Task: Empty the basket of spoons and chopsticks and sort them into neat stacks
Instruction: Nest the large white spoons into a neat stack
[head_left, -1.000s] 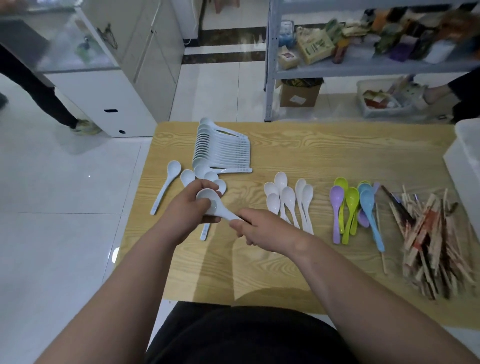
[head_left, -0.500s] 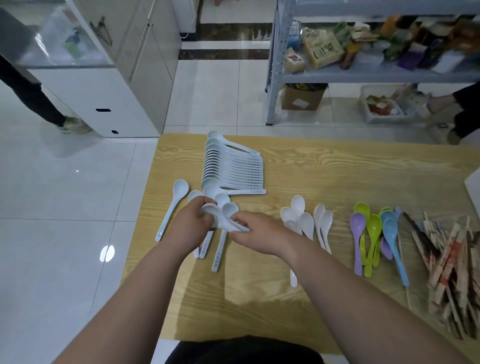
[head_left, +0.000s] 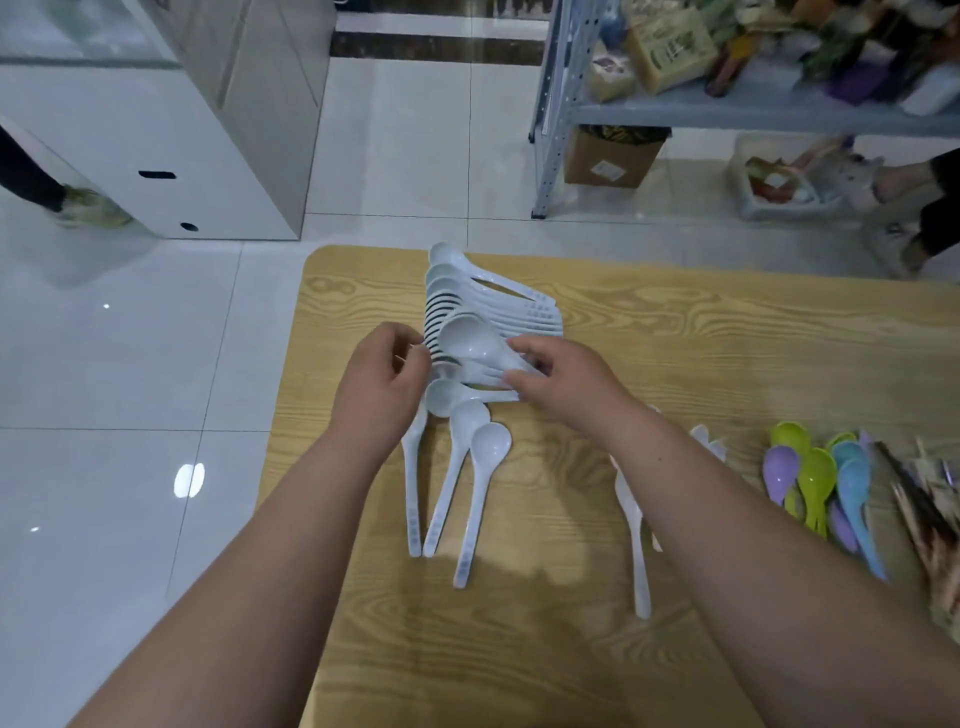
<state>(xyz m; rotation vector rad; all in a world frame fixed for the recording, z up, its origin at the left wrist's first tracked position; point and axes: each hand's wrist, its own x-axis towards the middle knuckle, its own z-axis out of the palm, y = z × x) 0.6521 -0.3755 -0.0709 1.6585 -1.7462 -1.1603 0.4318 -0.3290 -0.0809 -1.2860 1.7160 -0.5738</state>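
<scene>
A white soup spoon (head_left: 467, 344) hovers just over the near end of a long nested stack of white spoons (head_left: 498, 306) on the wooden table (head_left: 675, 332). My right hand (head_left: 563, 387) pinches this spoon by its handle. My left hand (head_left: 382, 387) sits with curled fingers against the left side of the stack's bowls, with nothing visibly in it. Three loose white spoons (head_left: 454, 467) lie in front of the stack, handles towards me. More white spoons (head_left: 638, 525) show partly under my right forearm.
Coloured plastic spoons (head_left: 815, 480) lie in a group at the right, with a pile of wrapped chopsticks (head_left: 930, 525) at the frame's edge. Beyond the table stand a white cabinet (head_left: 171, 156) and a metal shelf (head_left: 779, 109). A person's feet show at far right.
Both hands moved away from me to the near end of the stack. The spoon held between both hands earlier is now held by the right hand alone, over the stack.
</scene>
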